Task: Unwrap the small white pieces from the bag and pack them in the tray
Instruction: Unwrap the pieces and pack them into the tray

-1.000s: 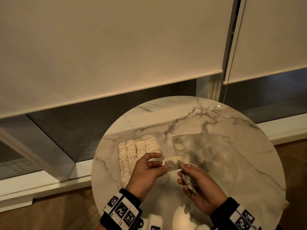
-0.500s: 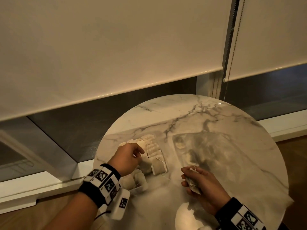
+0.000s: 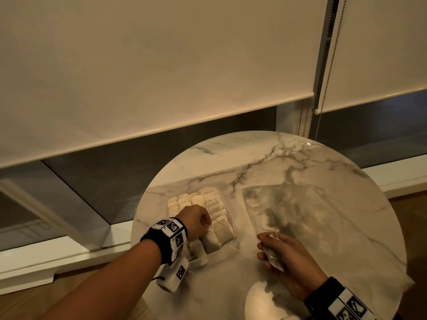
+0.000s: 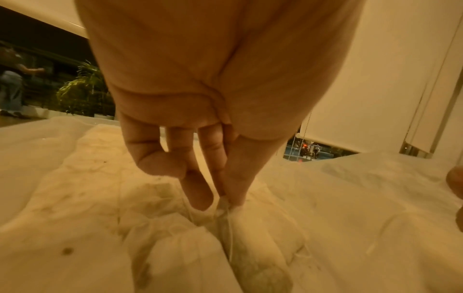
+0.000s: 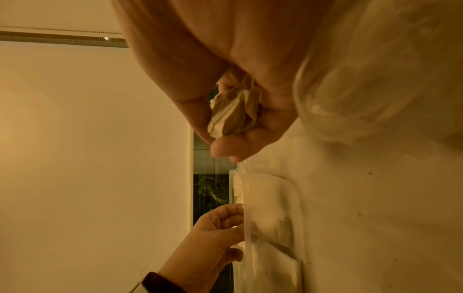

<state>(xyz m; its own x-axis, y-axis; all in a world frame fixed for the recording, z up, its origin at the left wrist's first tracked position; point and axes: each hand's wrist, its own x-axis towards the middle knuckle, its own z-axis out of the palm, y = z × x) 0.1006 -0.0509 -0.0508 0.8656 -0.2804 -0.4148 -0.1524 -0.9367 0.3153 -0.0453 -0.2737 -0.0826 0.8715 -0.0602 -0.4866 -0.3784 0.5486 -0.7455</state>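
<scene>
A: Tray — clear, left of table centre. Rows of small white pieces packed upright in it, filling the far end. Loose threads trail over its near right corner.

B: Left hand?

A: Over the tray's near end. In the left wrist view, thumb and forefinger pinch the top edge of one piece, which stands down among the packed ones. Other fingers loosely curled, not gripping.

B: Right hand?

A: Right of the tray, apart from it, low over the table. Fingers closed round a crumpled wrapper; a thread hangs from it.

B: Bag?

A: Clear plastic, lying flat right of the tray, beyond the right hand. At least one piece shows inside, near its far left corner.

B: Surroundings?

A: Round marble table under everything. Beyond the tray, a window with roller blinds drawn most of the way; bead chain between them.
</scene>
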